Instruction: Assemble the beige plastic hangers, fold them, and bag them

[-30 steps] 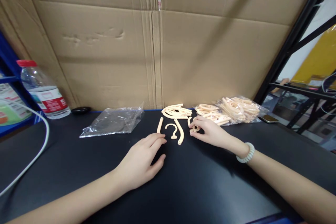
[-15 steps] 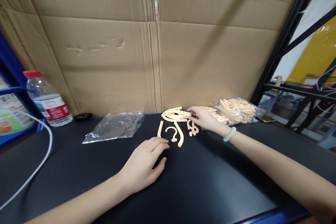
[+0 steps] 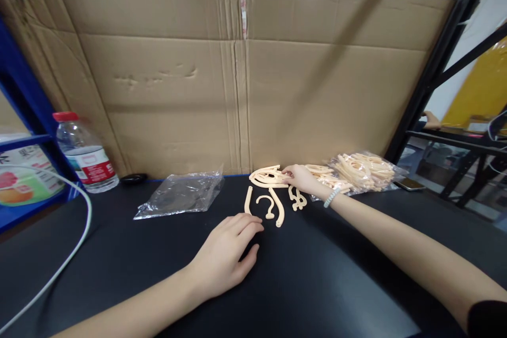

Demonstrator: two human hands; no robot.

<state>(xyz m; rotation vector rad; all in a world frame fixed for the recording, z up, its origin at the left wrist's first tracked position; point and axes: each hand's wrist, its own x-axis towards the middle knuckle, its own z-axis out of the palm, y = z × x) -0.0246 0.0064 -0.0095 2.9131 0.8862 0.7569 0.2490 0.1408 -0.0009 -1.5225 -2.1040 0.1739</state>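
Note:
My left hand (image 3: 229, 253) rests on the black tabletop with fingers loosely bent and the thumb apart, holding nothing. Just beyond its fingertips lie a curved hanger arm (image 3: 248, 200), a small hanger hook (image 3: 270, 207) and another hanger arm (image 3: 279, 208), all cream plastic. My right hand (image 3: 301, 177), a beaded bracelet at its wrist, reaches to the right end of a small pile of hanger arms (image 3: 266, 177). Its fingertips close on the pile's end; the exact piece held is partly hidden. Below that hand sits a cluster of hanger hooks (image 3: 297, 199).
Clear bags of cream hanger parts (image 3: 362, 171) lie at the back right, near a phone (image 3: 410, 185). An empty plastic bag (image 3: 182, 194), a dark object (image 3: 133, 178), a water bottle (image 3: 87, 156) and a white cable (image 3: 85, 222) are left. Cardboard (image 3: 178, 79) walls the back.
My right hand has moved slightly left, further over the right end of the hanger-arm pile. My left hand stays about where it was. The whole view has shifted a little.

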